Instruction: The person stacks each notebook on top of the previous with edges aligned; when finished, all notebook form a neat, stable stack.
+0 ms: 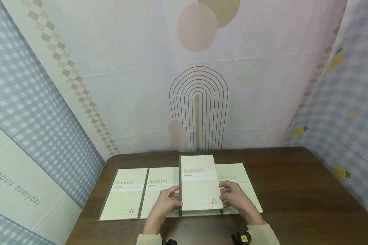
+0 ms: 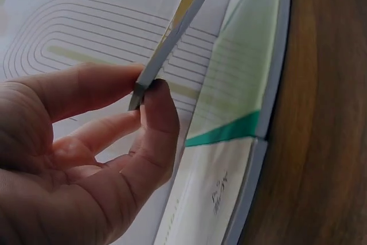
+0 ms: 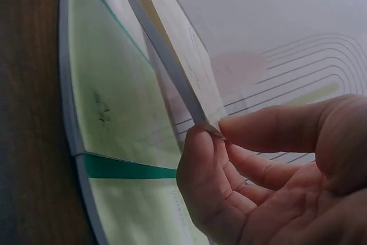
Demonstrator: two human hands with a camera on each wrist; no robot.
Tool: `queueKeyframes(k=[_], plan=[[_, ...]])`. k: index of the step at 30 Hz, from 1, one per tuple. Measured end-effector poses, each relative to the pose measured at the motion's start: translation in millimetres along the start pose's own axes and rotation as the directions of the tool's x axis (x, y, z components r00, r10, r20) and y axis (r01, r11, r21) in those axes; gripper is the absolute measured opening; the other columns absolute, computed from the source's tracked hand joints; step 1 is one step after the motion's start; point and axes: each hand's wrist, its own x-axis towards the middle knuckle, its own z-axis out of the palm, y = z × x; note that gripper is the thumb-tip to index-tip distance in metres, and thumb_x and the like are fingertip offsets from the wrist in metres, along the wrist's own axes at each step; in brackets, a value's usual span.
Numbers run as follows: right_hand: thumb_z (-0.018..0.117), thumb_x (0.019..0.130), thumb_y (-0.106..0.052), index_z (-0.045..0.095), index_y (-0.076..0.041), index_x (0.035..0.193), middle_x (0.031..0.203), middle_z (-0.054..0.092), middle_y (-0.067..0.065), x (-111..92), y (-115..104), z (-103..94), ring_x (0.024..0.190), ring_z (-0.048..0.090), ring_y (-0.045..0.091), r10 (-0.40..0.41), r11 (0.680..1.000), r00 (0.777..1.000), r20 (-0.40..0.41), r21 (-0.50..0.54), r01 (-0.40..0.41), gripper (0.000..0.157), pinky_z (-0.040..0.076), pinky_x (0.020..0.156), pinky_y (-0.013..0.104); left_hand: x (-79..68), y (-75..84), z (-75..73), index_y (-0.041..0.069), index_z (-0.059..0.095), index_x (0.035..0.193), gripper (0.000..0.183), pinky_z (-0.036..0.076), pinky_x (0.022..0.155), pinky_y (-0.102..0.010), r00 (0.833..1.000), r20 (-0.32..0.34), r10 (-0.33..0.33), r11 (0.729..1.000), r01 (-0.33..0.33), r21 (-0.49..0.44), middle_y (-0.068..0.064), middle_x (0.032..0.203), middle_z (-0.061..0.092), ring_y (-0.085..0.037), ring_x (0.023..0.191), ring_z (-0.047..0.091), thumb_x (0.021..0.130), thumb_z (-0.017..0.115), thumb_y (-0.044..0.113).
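Observation:
A cream notebook [image 1: 199, 187] printed "Gambit", dark along its left spine, is held up off the table between both hands. My left hand [image 1: 165, 206] pinches its lower left edge between thumb and fingers, as the left wrist view shows at the notebook edge [image 2: 163, 55]. On the opposite side, my right hand [image 1: 236, 197] pinches the lower right corner. Below lie more notebooks in a row: a cream one [image 1: 124, 194] at far left, a second cream one [image 1: 157, 192] partly behind my left hand, and a pale green one [image 1: 240, 177] at right. Green shows under the raised notebook, mostly hidden.
The brown wooden table [image 1: 294, 190] stretches right of the row. Behind it hangs a pale printed cloth [image 1: 135, 102], with blue checked cloths at both sides. Dark bands with camera mounts [image 1: 241, 237] sit on the wrists.

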Motion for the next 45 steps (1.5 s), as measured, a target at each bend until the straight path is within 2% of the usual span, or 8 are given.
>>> queueKeyframes(k=[8, 13, 18, 24, 27, 34, 41, 45], plan=[[0.061, 0.080, 0.013, 0.057, 0.012, 0.115, 0.083, 0.063, 0.015, -0.9, 4.6, 7.0, 0.069, 0.060, 0.022, 0.061, 0.995, 0.997, -0.040, -0.079, -0.064, 0.035, 0.054, 0.057, 0.036, -0.3, -5.9, 5.4, -0.012, 0.056, 0.134, 0.065, 0.055, 0.073, -0.036, 1.000, -0.025, -0.005, 0.991, 0.008, 0.133, -0.011, 0.091, 0.062, -0.020, 0.080, 0.060, 0.071, 0.069, -0.011], [0.061, 0.079, 0.013, 0.057, 0.012, 0.114, 0.083, 0.064, 0.014, -0.6, 6.3, 9.2, 0.070, 0.059, 0.022, 0.059, 0.992, 0.998, -0.024, -0.113, -0.061, 0.035, 0.054, 0.058, 0.036, -1.6, -6.8, 6.2, -0.011, 0.059, 0.132, 0.064, 0.053, 0.067, -0.034, 0.999, -0.045, -0.001, 0.978, 0.011, 0.208, -0.009, 0.085, 0.060, -0.021, 0.076, 0.056, 0.069, 0.069, -0.012], [0.062, 0.080, 0.011, 0.056, 0.011, 0.114, 0.080, 0.061, 0.014, -1.4, 10.3, 10.2, 0.071, 0.057, 0.021, 0.063, 0.987, 0.998, -0.017, -0.144, -0.065, 0.034, 0.053, 0.059, 0.035, -4.5, -5.0, 7.8, -0.015, 0.056, 0.132, 0.065, 0.050, 0.063, -0.032, 0.998, -0.054, 0.007, 0.964, 0.008, 0.267, -0.008, 0.082, 0.059, -0.020, 0.072, 0.054, 0.068, 0.069, -0.012], [0.060, 0.082, 0.011, 0.056, 0.010, 0.111, 0.079, 0.060, 0.011, -1.3, 13.2, 9.1, 0.070, 0.056, 0.021, 0.058, 0.982, 0.998, -0.018, -0.176, -0.061, 0.029, 0.052, 0.059, 0.035, -4.5, -4.8, 11.1, -0.014, 0.061, 0.126, 0.059, 0.047, 0.057, -0.029, 0.998, -0.053, 0.021, 0.948, -0.003, 0.318, -0.006, 0.075, 0.058, -0.018, 0.065, 0.053, 0.067, 0.069, -0.012], [0.059, 0.083, 0.010, 0.057, 0.010, 0.111, 0.079, 0.060, 0.012, -1.7, 13.5, 8.4, 0.070, 0.056, 0.021, 0.063, 0.981, 0.998, -0.015, -0.181, -0.064, 0.028, 0.052, 0.059, 0.035, -4.1, -5.7, 12.7, -0.011, 0.065, 0.121, 0.054, 0.043, 0.056, -0.027, 0.998, -0.059, -0.005, 0.941, 0.024, 0.337, -0.004, 0.073, 0.057, -0.017, 0.063, 0.051, 0.067, 0.070, -0.011], [0.061, 0.081, 0.009, 0.058, 0.010, 0.110, 0.079, 0.059, 0.011, -2.0, 13.2, 8.9, 0.070, 0.055, 0.021, 0.075, 0.976, 0.997, -0.025, -0.203, -0.078, 0.029, 0.052, 0.059, 0.034, -6.5, -1.7, 14.3, -0.011, 0.067, 0.110, 0.042, 0.042, 0.056, -0.030, 0.998, -0.064, 0.006, 0.924, 0.018, 0.383, -0.005, 0.072, 0.056, -0.018, 0.062, 0.049, 0.068, 0.070, -0.010], [0.063, 0.079, 0.012, 0.060, 0.009, 0.108, 0.080, 0.058, 0.009, -3.0, 14.2, 9.0, 0.071, 0.055, 0.021, 0.052, 0.967, 0.998, -0.021, -0.250, -0.055, 0.029, 0.052, 0.058, 0.034, -7.8, 0.7, 15.9, -0.014, 0.065, 0.112, 0.044, 0.044, 0.055, -0.029, 0.997, -0.080, 0.008, 0.904, 0.027, 0.428, -0.007, 0.075, 0.057, -0.019, 0.064, 0.052, 0.068, 0.071, -0.008], [0.064, 0.078, 0.012, 0.062, 0.009, 0.106, 0.080, 0.057, 0.009, -3.6, 12.2, 8.9, 0.071, 0.055, 0.021, 0.043, 0.963, 0.999, -0.015, -0.266, -0.045, 0.029, 0.051, 0.058, 0.033, -8.7, 0.4, 18.1, -0.007, 0.066, 0.092, 0.023, 0.038, 0.049, -0.027, 0.996, -0.088, 0.027, 0.891, 0.016, 0.453, -0.005, 0.069, 0.053, -0.016, 0.056, 0.046, 0.069, 0.069, -0.009]])
